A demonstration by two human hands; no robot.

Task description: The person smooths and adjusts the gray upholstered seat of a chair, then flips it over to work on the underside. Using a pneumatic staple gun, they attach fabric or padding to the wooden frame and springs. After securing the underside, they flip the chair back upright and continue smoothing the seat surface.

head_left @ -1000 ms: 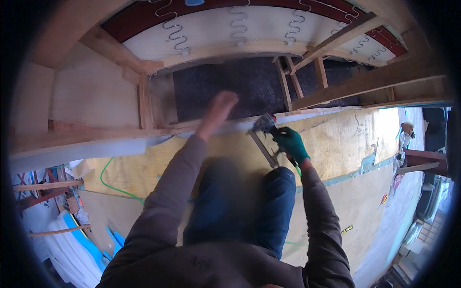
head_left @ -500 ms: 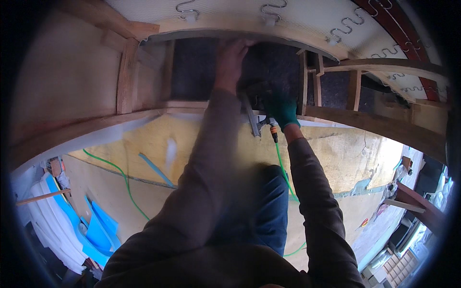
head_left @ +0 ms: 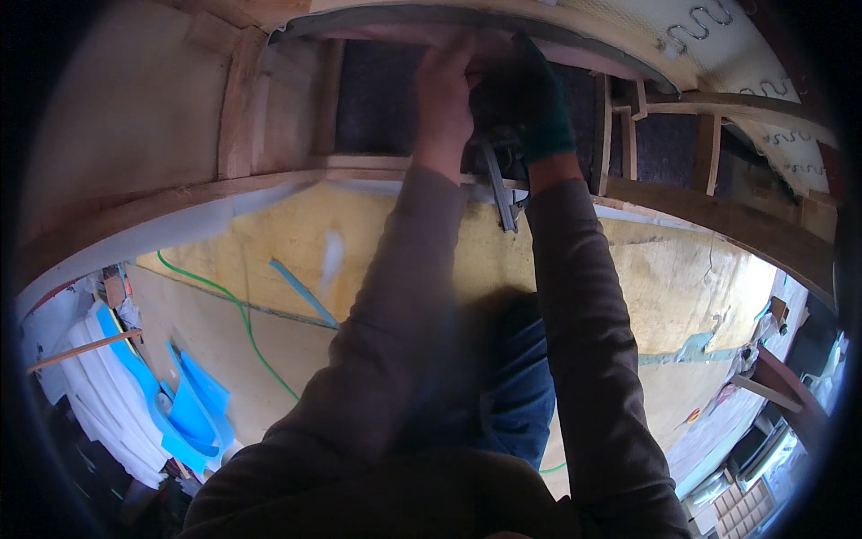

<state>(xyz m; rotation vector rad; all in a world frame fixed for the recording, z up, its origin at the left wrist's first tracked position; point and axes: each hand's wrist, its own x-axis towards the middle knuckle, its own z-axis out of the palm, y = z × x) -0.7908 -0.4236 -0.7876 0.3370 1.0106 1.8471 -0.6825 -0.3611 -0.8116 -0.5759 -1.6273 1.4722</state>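
My bare left hand (head_left: 445, 101) reaches up into the wooden frame, its fingers blurred and closed at the dark grey fabric edge (head_left: 377, 15) under the upholstered panel. To its right, my right hand (head_left: 544, 112) wears a green glove and is wrapped round a staple gun. Most of the staple gun (head_left: 499, 184) is hidden in shadow behind the glove; its metal magazine hangs down between my wrists. The gun's front end is up near the fabric edge, close to my left fingers. Whether it touches the fabric I cannot tell.
A wooden rail (head_left: 718, 220) crosses in front of the frame, with upright slats (head_left: 707, 153) on the right. Zigzag springs (head_left: 700, 29) line the panel at upper right. A green hose (head_left: 244, 314) lies below. Blue foam pieces (head_left: 197, 404) lie at lower left.
My right hand has moved up with the staple gun, from near the lower rail to the fabric edge beside my left hand. The view has shifted slightly, so the frame sits higher.
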